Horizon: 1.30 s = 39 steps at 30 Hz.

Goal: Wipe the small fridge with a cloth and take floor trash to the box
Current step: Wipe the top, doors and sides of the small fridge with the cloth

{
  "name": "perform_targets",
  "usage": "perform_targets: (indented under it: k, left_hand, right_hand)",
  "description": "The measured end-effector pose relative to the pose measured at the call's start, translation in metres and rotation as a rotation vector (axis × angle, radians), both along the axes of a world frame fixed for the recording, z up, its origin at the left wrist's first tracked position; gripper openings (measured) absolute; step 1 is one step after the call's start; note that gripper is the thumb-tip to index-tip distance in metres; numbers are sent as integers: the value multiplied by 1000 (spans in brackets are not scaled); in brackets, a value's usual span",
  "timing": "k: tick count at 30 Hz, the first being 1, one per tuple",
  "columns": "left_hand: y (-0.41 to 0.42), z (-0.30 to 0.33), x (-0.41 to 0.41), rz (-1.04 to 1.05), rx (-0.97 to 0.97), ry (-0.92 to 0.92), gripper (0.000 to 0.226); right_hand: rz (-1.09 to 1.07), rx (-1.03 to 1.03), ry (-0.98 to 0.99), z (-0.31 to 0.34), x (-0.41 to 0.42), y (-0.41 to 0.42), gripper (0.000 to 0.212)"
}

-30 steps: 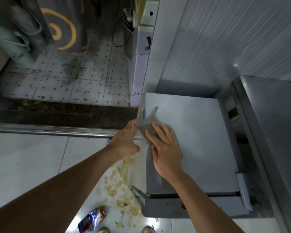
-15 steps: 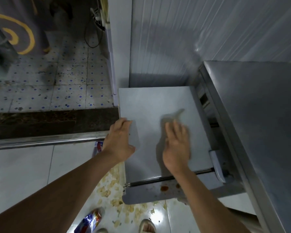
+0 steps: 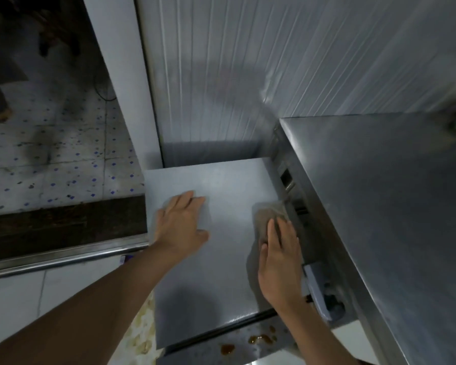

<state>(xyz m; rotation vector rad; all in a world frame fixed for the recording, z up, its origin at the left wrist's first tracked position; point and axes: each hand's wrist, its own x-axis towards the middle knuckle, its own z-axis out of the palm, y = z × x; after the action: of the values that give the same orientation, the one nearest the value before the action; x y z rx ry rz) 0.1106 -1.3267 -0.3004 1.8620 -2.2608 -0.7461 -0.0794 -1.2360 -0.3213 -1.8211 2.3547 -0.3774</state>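
— Ribbed grey wall panels (image 3: 248, 75) stand behind the small fridge (image 3: 221, 259), and a steel counter (image 3: 379, 206) is just beside it on the right. Do you see this also?

— Yes. On the left there is a doorway with a tiled floor (image 3: 50, 154) with blue dots, and a metal threshold rail (image 3: 63, 256) runs across in front of it.

— Where is the cloth?

— The cloth (image 3: 267, 214) lies flat on the top of the fridge, near its right edge, close to the counter. It is greyish and a little blurred.

— And the hands?

— The right hand (image 3: 279, 259) presses on the cloth with straight fingers held close together; they cover its near part. The left hand (image 3: 181, 225) rests flat on the fridge top near the left edge, its fingers straight and a little spread, thumb out to the side. It holds nothing.

— Is something on the floor?

— Pale crumbs (image 3: 140, 335) lie on the white floor beside the fridge, under the left forearm. On the front ledge of the fridge there are some brown stains (image 3: 258, 338).

— And the far right?

— A green thing shows at the edge, too blurred to tell what it is.
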Motion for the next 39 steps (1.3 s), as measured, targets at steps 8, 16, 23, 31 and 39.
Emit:
perform_targets:
  k: [8,16,23,31,39]
  left_hand:
    - [-32,-14,-17,-16,-36,-54,74]
    - [-37,-13,-14,-40,-6,-65,77]
    - [-37,-7,-11,-44,-25,-89,78]
    - [-40,-13,-9,-75,-91,-80,79]
    - [-37,-15,-6,-98,-103,-53,81]
  right_hand:
    - [-151,72,2,2,-21,-95,59]
    - [-82,121,-77,8,-27,-146,63]
    - [-85,52,34,-8,-20,-90,59]
    - [-102,72,32,-6,-21,-170,60]
    - [41,-10,-55,-9,-29,-209,30]
